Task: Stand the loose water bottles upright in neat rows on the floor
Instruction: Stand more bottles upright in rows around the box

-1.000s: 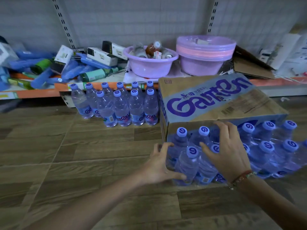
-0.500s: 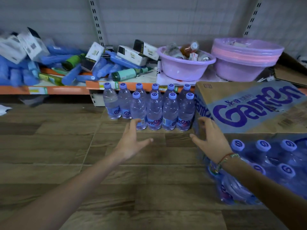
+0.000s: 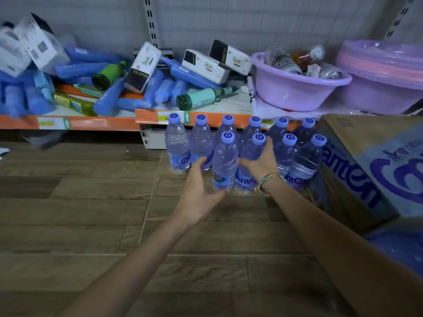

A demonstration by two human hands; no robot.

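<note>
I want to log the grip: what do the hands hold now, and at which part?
Left hand touches the front-row bottle at its lower body; right hand rests on the next bottle at mid-body. A closed grip cannot be told.
</note>
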